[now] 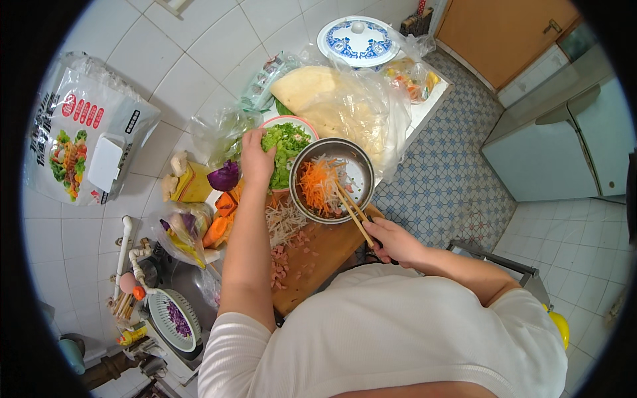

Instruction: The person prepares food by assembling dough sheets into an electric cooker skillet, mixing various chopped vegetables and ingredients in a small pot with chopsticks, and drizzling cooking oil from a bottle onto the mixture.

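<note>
My left hand is at the left side of a pink-rimmed bowl of chopped greens, its fingers on the lettuce. Beside that bowl, a steel pot contains shredded carrot, pale shreds and a few pink pieces. My right hand grips a pair of wooden chopsticks, whose tips are among the shreds, and also the pot's dark handle, partly hidden by the fingers. Below the pot is a wooden cutting board with pale shreds and diced pink meat.
Flatbreads in a plastic bag lie behind the pot, near a lidded blue-and-white dish. Purple cabbage and a carrot are on the left. A white colander with shredded purple cabbage stands by the sink.
</note>
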`<state>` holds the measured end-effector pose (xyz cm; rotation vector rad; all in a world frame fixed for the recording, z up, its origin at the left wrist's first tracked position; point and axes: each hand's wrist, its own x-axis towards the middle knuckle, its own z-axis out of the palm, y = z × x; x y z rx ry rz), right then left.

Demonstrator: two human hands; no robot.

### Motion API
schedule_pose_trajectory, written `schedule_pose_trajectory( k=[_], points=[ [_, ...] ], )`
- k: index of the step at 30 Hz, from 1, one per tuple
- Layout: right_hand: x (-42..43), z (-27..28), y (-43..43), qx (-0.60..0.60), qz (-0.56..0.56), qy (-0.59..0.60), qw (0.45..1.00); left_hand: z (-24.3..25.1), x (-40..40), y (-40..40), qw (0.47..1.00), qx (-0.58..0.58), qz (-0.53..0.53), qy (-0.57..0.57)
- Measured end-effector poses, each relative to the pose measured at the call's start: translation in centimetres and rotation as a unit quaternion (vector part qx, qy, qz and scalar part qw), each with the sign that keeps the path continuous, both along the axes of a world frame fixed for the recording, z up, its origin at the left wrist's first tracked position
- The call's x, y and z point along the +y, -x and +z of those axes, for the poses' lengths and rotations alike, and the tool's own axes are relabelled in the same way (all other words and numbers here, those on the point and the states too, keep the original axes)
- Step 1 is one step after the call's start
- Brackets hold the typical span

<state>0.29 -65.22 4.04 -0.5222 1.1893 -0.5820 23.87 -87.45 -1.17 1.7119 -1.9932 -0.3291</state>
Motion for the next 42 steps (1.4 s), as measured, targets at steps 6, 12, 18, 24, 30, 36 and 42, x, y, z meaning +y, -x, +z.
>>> schedule_pose_trajectory(
  k=[6,12,18,24,30,36,42],
  points=[
    [-0.4,-0.5,0.0,0.005,0.017,0.009,1.000,-0.9,-0.8,-0.8,0.990,0.129,0.020,0.052],
    [-0.7,-0.3,-0.2,0.001,0.005,0.007,1.000,-0.9,-1.3,-1.8,0.973,0.216,0.047,0.065],
    [-1.4,-0.2,-0.5,-0.009,0.008,0.033,0.999,3.8,0.1,-0.8,0.878,0.467,0.103,-0.001],
    [-2.1,-0.3,-0.8,-0.022,0.003,0.032,0.999,10.8,3.9,2.1,0.792,0.609,0.033,-0.012],
    [-2.3,0.4,-1.0,-0.024,0.017,0.038,0.999,6.5,6.7,3.7,0.967,0.235,-0.100,0.014],
    [-2.3,2.2,-1.2,0.012,0.063,0.009,0.998,4.6,9.6,5.7,0.983,-0.074,-0.168,-0.003],
    [-1.8,2.4,-1.0,-0.007,0.081,0.016,0.997,7.9,11.2,6.0,0.986,-0.094,-0.139,-0.006]
  ],
)
